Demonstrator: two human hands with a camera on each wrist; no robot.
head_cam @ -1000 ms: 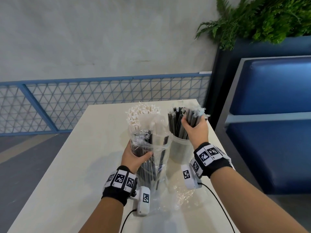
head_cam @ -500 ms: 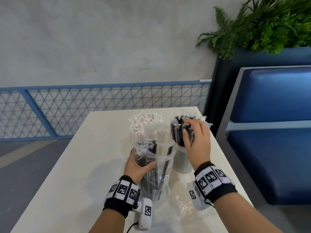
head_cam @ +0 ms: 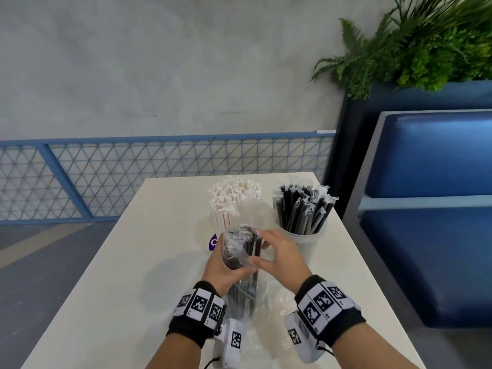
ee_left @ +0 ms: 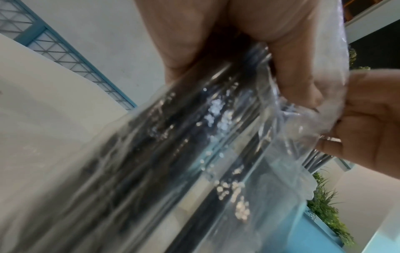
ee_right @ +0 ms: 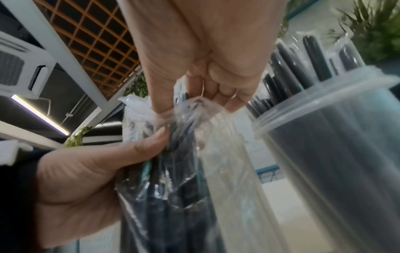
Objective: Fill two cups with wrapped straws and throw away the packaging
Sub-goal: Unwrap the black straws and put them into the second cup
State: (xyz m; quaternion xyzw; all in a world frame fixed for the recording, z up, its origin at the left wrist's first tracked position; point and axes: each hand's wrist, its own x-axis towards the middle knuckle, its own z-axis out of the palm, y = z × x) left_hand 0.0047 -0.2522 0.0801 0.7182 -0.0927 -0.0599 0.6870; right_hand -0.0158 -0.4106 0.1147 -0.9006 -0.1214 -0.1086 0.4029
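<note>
My left hand [head_cam: 221, 267] grips a clear plastic bag of black straws [head_cam: 241, 265], which stands upright on the table. The same bag of black straws [ee_left: 173, 154] fills the left wrist view. My right hand [head_cam: 277, 255] pinches the bag's open top edge [ee_right: 194, 109] between thumb and fingers. Behind stand two cups: the left cup [head_cam: 226, 217] holds white paper-wrapped straws [head_cam: 234, 193], the right clear cup [head_cam: 306, 241] holds black wrapped straws [head_cam: 300, 206]. That clear cup [ee_right: 337, 137] appears close on the right in the right wrist view.
The white table [head_cam: 133, 275] runs out to a far edge near a blue mesh railing [head_cam: 159, 177]. A blue bench seat [head_cam: 431, 235] stands close on the right, with a planter of ferns [head_cam: 426, 43] behind it. A small purple item [head_cam: 213, 242] lies by the left cup.
My right hand left the black straws in the right cup, which now stand free, and came down left to the bag's top. The left hand kept its grip on the bag.
</note>
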